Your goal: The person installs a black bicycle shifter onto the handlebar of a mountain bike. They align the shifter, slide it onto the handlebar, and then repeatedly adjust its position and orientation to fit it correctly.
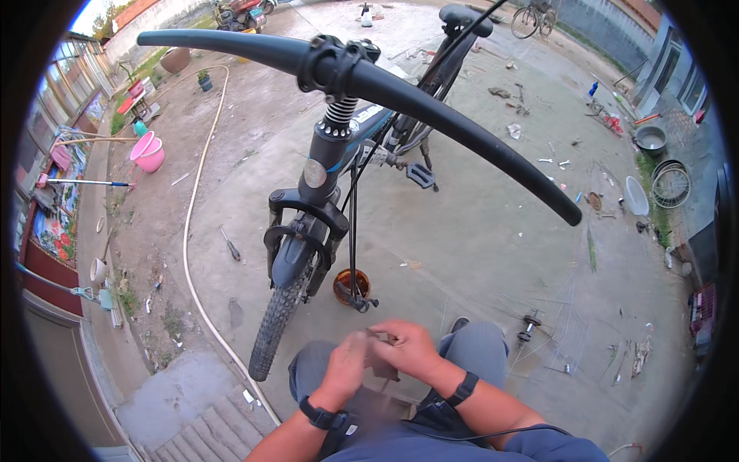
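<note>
Over my lap, my left hand (pixel 345 371) and my right hand (pixel 409 351) meet with fingers bent inward. Between them is a small dark brownish piece (pixel 383 368), blurred and partly covered by the fingers; its kind I cannot make out. Just ahead stands a black bicycle (pixel 314 173), its bare handlebar (pixel 462 127) reaching across the view. The knobby front tyre (pixel 275 327) is left of my hands. Black cables (pixel 353 223) hang beside the fork, down to dark lever-like parts (pixel 360 302) by a small orange-brown bowl (pixel 341 286) on the ground.
A screwdriver (pixel 231 245) lies left of the front wheel, near a long pale hose (pixel 189 246). On the right are a wheel hub (pixel 529 327) among loose spokes, a grey basin (pixel 651 138) and wheel rims (pixel 671 185). Pink basins (pixel 148 154) stand at the left.
</note>
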`<state>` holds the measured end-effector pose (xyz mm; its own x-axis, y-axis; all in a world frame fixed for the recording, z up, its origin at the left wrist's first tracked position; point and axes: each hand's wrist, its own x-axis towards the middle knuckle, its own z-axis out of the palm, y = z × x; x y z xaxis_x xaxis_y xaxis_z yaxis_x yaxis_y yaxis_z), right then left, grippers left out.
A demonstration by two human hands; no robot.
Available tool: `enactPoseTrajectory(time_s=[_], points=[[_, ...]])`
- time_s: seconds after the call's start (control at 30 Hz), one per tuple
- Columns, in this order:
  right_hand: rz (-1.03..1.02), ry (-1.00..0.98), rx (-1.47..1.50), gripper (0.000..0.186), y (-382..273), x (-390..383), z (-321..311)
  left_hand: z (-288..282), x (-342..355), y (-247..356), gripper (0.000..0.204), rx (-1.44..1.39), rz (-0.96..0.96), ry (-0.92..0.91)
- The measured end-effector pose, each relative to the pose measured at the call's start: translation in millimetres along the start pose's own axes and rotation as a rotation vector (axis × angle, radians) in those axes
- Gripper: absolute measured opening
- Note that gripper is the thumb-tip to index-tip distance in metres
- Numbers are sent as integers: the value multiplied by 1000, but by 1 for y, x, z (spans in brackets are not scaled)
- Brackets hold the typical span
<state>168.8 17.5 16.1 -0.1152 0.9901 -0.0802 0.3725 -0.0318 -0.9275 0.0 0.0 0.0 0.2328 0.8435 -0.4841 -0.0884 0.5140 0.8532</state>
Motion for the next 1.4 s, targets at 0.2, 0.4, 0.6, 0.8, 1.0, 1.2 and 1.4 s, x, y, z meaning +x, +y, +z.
enactPoseTrajectory(time_s=[0.2, 0.4, 0.6, 0.8, 1.0, 1.2, 1.4], points=[[137, 97, -70, 23, -1, -6, -16, 25, 6, 13, 34, -129, -100, -63], [118, 172, -310, 24, 13, -10, -48, 62, 13, 27, 36, -93, -283, -157], [158, 170, -347, 25, 24, -32, -72, 83, 3, 35, 41, -12, -357, -306], [173, 134, -197, 25, 27, -50, -63, 69, -2, 22, 40, 4, -441, -346], [224, 51, -154, 28, 24, -65, -41, 38, -10, -1, 35, -51, -444, -358], [218, 34, -162, 31, 15, -84, -31, 24, -33, -11, 34, -111, -325, -417], [153, 43, -195, 31, 6, -101, -32, 32, -47, -5, 36, 106, -259, -418]])
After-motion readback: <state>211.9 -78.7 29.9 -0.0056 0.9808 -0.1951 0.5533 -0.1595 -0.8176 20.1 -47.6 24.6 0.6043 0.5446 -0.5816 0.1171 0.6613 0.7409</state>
